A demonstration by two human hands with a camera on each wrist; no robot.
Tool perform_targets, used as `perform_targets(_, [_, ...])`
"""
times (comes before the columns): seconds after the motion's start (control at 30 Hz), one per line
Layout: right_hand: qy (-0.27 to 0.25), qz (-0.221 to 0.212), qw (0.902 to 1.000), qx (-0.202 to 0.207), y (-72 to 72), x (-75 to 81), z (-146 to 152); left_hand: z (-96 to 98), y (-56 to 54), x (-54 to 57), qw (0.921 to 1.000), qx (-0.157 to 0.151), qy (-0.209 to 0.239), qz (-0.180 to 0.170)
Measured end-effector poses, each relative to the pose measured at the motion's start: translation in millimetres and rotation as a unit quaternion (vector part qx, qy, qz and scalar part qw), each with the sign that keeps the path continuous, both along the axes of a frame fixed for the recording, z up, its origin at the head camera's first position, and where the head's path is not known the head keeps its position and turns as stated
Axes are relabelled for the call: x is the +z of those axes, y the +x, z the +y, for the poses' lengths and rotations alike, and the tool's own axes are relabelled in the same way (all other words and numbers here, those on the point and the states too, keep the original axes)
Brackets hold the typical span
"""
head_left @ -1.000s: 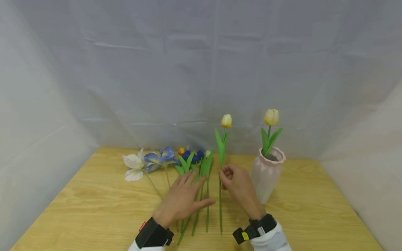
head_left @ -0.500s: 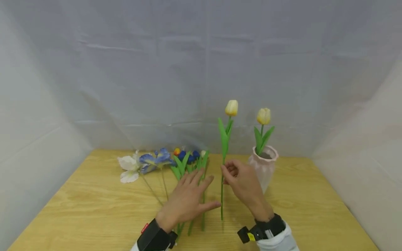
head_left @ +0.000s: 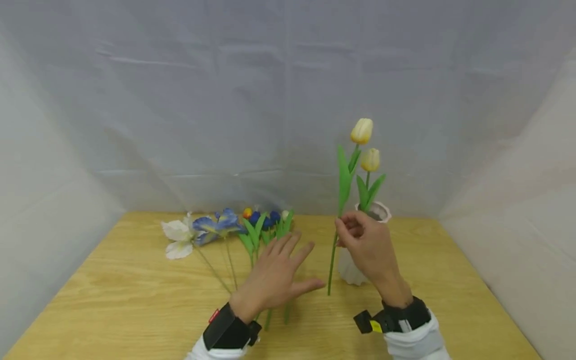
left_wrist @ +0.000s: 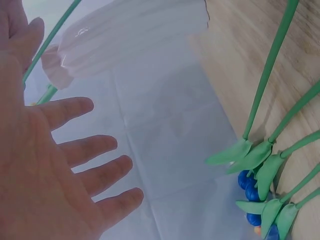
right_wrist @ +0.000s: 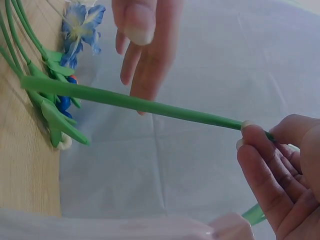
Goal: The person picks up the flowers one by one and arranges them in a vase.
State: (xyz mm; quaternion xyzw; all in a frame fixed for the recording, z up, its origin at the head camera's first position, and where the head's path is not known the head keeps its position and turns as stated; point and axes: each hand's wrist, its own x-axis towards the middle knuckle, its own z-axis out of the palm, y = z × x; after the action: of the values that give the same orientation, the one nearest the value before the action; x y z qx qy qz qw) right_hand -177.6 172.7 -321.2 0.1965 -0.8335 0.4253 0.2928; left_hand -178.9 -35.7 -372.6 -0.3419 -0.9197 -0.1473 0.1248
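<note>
1. Held tulip, one: stem pinched between the thumb and fingers of your right hand. Bloom above that hand, lower end hanging beneath it.
2. Long axis of the same: nearly upright, bloom tipped rightward, lower end pointing down and leftward, seemingly clear of the table.
3. Vase, one: upright, just beyond your right hand, which hides part of its wall and is the nearer of your two. Key relation, as judged: the stem's lower end sits outside the vase, to the left of it and lower in the head view than its mouth, which shows past your knuckles.
4. Left hand, one: fingers straight and spread, gripping nothing, well apart from the vase.
5. Standing tulip, one: in the vase, beyond your right hand. Yellow-white tulips at the vase and in your grip: two.
6. White flower, one, and blue flower, one: lying beyond your left hand, off to its left.
7. Green-stemmed flowers: under and beyond your left hand. Five stems show in the left wrist view; blooms overlap, so you cannot tell the full count.
8. Wrist straps, two: black, one per wrist.
</note>
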Motion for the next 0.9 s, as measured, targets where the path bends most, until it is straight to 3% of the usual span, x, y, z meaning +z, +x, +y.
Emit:
perform_targets(0.17, [0.003, 0.015, 0.9997, -0.021, -1.4, 9.3, 13, 3.2, -2.3, 1.5, 0.9998, 0.004, -0.017, -0.001])
perform_targets(0.4, [-0.011, 0.043, 0.9946, -0.094, -4.4, 35.0, 39, 6.7, -10.5, 11.0, 0.9996, 0.001, -0.027, 0.002])
perform_targets(0.63, [-0.019, 0.069, 0.9930, -0.095, -7.4, 45.1, 50, 7.0, -13.4, 8.8, 0.9997, -0.006, -0.024, -0.002])
perform_targets(0.9, [-0.039, 0.131, 0.9828, -0.124, -7.3, 78.4, 64, 12.7, -16.1, 15.2, 0.9994, -0.015, -0.027, 0.014])
